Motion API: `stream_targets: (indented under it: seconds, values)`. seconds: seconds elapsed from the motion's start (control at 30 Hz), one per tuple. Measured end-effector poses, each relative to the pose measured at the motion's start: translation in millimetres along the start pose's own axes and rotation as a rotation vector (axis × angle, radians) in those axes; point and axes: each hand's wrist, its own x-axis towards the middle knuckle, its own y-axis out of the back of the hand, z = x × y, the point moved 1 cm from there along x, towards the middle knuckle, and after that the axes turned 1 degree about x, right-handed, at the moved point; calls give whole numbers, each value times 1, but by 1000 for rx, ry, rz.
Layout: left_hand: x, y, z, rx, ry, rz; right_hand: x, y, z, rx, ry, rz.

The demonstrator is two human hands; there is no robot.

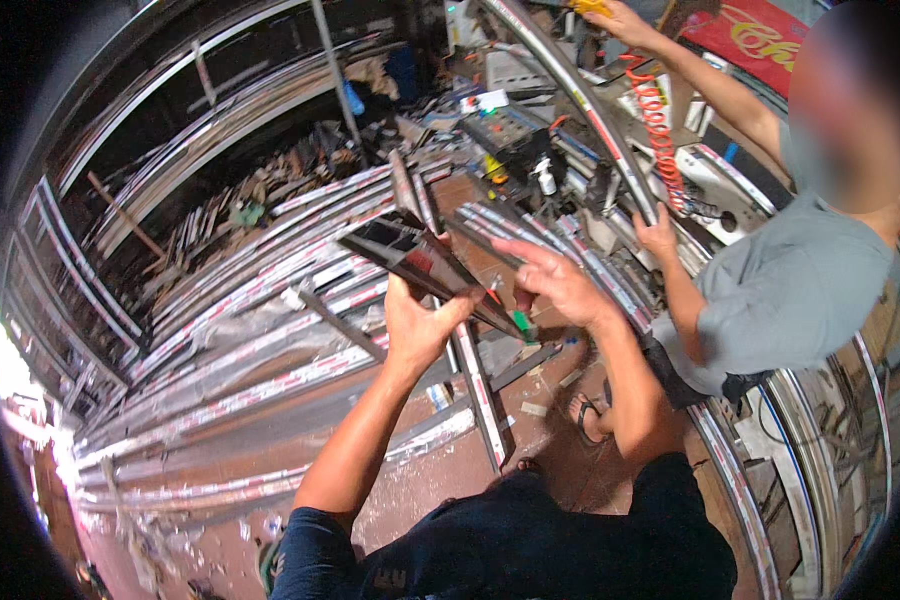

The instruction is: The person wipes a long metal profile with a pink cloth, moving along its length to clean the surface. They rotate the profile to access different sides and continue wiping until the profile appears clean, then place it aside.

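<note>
My left hand [420,325] is closed around a short dark metal profile [405,248] with a hollow end, holding it tilted in front of me. To its right is my right hand [567,288], its index finger stretched out toward the profile's side and the other fingers partly bent. It grips nothing that I can see. Below the profile, a long profile with a printed strip [478,395] slants down to the floor by my feet.
On the right, a co-worker in a grey shirt [800,285] holds a long profile [585,95] upright and a yellow tool [590,7]. A red coiled hose [655,125] hangs nearby. Many wrapped profiles [260,290] lie stacked on the left. A white bottle [545,178] stands among tools.
</note>
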Motion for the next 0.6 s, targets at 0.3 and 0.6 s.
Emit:
stream_targets:
  seconds: [0.3, 0.6]
  values:
    - [70, -29, 8, 180, -136, -6, 3, -5, -102, -383, 20, 154]
    - [67, -49, 15, 271, -101, 12, -33, 15, -61, -365, -154, 150]
